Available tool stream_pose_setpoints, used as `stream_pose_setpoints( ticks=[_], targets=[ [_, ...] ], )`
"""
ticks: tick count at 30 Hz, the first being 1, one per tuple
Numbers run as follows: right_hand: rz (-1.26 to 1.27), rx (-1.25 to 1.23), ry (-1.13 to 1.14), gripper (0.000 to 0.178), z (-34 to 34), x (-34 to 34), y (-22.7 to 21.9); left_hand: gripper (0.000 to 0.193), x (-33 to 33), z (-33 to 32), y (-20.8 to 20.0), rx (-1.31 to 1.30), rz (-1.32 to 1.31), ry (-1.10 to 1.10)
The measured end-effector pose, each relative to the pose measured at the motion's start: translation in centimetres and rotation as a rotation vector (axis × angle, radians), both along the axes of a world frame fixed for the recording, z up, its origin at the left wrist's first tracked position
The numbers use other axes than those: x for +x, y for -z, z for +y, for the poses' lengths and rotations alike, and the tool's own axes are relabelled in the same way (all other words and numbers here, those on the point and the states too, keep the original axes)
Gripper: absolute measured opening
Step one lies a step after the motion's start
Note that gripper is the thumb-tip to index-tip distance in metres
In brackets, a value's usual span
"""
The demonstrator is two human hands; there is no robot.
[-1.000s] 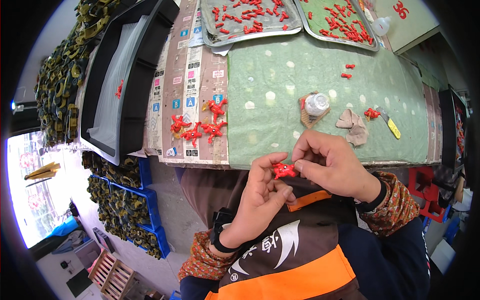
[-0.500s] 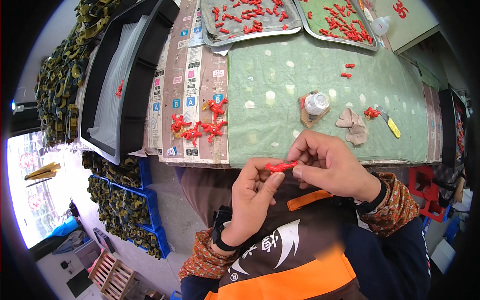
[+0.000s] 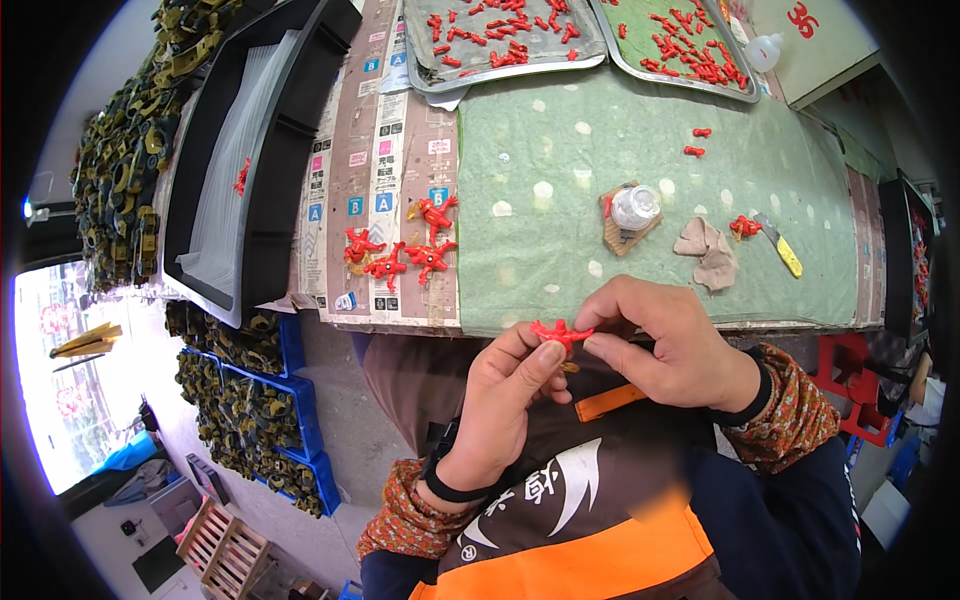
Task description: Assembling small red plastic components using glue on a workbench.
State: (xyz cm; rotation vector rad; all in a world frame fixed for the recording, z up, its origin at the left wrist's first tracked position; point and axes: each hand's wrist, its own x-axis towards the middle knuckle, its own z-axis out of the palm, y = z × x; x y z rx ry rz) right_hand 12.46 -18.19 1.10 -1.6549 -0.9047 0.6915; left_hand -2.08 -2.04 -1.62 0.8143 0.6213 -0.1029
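Pinching a small red toy (image 3: 562, 334) between thumb and fingertips, the left hand (image 3: 502, 395) held it by the near edge of the tabletop (image 3: 420, 130). The right hand (image 3: 665, 345) had its thumb and forefinger drawn together on the toy's right end. Beyond them, on a green cloth (image 3: 540, 265), lay a crumpled rag (image 3: 708, 257), a yellow-handled knife (image 3: 786, 254) and a clear cup (image 3: 634, 208). Four similar toys (image 3: 387, 267) lay to the left; two metal trays (image 3: 510, 76) carried red parts (image 3: 514, 55) at the far side.
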Motion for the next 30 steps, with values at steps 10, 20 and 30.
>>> stream_pose_setpoints(
  ticks=[10, 20, 30],
  targets=[
    [0.012, -0.041, -0.014, 0.011, -0.5, 0.3, 0.3, 0.011, 0.2, -0.4, -0.1, 0.019, -0.016, -0.02],
    [0.329, -0.067, 0.067, 0.006, -0.6, -0.5, 0.6, 0.01, 0.1, -0.6, 0.0, 0.09, -0.03, -0.001],
    [0.37, -0.08, 0.036, 0.004, -0.7, -0.4, 1.0, 0.013, 0.0, -0.7, 0.1, 0.135, -0.032, 0.016]
  ],
)
